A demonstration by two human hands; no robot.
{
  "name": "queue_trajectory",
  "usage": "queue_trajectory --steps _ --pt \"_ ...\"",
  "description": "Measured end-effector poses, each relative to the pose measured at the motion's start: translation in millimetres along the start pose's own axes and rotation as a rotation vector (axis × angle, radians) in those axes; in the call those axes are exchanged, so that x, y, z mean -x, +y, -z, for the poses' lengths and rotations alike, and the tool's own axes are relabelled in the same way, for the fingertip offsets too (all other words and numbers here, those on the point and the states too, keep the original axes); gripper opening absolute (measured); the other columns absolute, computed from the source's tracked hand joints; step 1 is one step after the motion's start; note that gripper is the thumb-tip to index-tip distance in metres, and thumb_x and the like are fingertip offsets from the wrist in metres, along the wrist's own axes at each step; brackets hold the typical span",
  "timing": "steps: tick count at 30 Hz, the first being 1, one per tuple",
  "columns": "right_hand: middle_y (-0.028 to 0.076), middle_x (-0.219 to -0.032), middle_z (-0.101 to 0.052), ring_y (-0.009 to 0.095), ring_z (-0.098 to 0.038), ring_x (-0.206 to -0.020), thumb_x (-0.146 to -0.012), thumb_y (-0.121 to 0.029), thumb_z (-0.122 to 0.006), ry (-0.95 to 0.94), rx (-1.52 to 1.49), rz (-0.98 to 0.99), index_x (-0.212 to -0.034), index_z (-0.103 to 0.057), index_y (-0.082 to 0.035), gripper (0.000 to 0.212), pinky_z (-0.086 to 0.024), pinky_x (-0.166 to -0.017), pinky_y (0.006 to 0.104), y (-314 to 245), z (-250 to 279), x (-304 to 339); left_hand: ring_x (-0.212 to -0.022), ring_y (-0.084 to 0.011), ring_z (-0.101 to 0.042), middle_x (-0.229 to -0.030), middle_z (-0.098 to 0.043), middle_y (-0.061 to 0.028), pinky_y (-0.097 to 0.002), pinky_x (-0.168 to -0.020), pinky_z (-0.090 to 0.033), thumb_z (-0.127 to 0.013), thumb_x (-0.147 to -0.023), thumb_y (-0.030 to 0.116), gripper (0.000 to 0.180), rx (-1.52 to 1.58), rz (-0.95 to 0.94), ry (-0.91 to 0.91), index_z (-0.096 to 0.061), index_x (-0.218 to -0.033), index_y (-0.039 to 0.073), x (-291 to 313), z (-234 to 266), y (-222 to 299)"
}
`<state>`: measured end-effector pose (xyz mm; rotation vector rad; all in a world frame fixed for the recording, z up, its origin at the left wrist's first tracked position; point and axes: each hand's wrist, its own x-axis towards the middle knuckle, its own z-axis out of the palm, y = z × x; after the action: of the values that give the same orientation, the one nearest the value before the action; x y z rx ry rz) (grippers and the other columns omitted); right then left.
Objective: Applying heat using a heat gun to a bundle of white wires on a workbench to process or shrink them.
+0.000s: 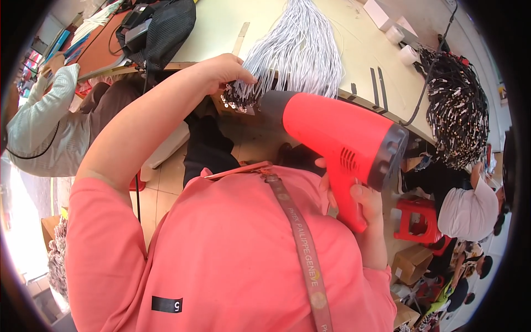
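A thick bundle of thin white wires (304, 47) lies across the pale tabletop, its dark-tipped ends (240, 97) hanging over the near edge. My left hand (231, 73) is closed at the left side of those ends, thumb on top, the other fingers mostly hidden. In my right hand (366, 200) is a red heat gun (332, 124), gripped by its handle. Its black nozzle (274, 108) points left, close beside the wire ends. Whether nozzle and wires touch, I cannot tell.
A black mesh bag (171, 33) sits at the table's far left. Dark wires (459, 105) hang in a mass at the right, near white rolls (408, 54). A red stool (415, 218) stands lower right. Seated people (44, 127) are on both sides.
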<state>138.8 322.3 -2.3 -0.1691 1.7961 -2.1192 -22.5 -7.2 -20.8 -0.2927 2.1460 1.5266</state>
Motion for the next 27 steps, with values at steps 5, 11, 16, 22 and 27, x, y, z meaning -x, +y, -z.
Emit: queue_trajectory --steps 5,11,16,22,27 --pt "0.024 -0.106 -0.058 0.018 -0.059 -0.063 -0.070 -0.040 -0.073 -0.073 -0.104 -0.016 -0.122 -0.043 0.013 0.080 -0.047 -0.050 0.0239 -11 -13 -1 -0.075 -0.0153 -0.060 -0.085 -0.066 -0.0052 -0.0291 -0.069 -0.044 -0.072 -0.072 0.014 0.022 0.044 0.030 -0.057 -0.065 -0.091 0.005 5 1 11" --pt "0.021 -0.086 -0.060 0.017 -0.057 -0.059 -0.072 -0.042 -0.070 -0.085 -0.087 0.016 -0.122 -0.042 0.014 0.080 -0.047 -0.050 0.0237 -7 -14 -8 -0.069 -0.0133 -0.058 -0.080 -0.066 -0.0032 -0.0279 -0.064 -0.042 -0.073 -0.072 0.015 0.019 0.015 0.065 -0.018 -0.064 -0.087 0.006 2 0 10" --pt "0.021 -0.085 -0.059 0.016 -0.056 -0.059 -0.073 -0.042 -0.070 -0.156 -0.130 -0.042 -0.123 -0.041 0.014 0.080 -0.048 -0.049 0.0260 -11 -15 -11 -0.068 -0.0122 -0.058 -0.079 -0.065 -0.0031 -0.0271 -0.062 -0.041 -0.074 -0.071 0.015 0.021 -0.009 0.079 -0.017 -0.064 -0.089 0.006 -5 1 8" --pt "0.020 -0.085 -0.059 0.017 -0.055 -0.057 -0.072 -0.041 -0.070 -0.123 -0.168 -0.043 -0.122 -0.042 0.014 0.080 -0.047 -0.047 0.0268 -8 -17 -12 -0.071 -0.0118 -0.058 -0.080 -0.065 -0.0026 -0.0265 -0.064 -0.041 -0.073 -0.072 0.015 0.022 -0.003 0.091 -0.038 -0.064 -0.090 0.007 -3 1 10" --pt "0.021 -0.088 -0.061 0.016 -0.056 -0.057 -0.071 -0.041 -0.071 -0.056 -0.078 -0.044 -0.122 -0.043 0.014 0.080 -0.044 -0.046 0.0241 -5 -3 5 -0.075 -0.0123 -0.059 -0.083 -0.065 -0.0025 -0.0278 -0.065 -0.041 -0.072 -0.073 0.015 0.023 0.018 0.130 -0.015 -0.064 -0.094 0.008 -5 1 5"
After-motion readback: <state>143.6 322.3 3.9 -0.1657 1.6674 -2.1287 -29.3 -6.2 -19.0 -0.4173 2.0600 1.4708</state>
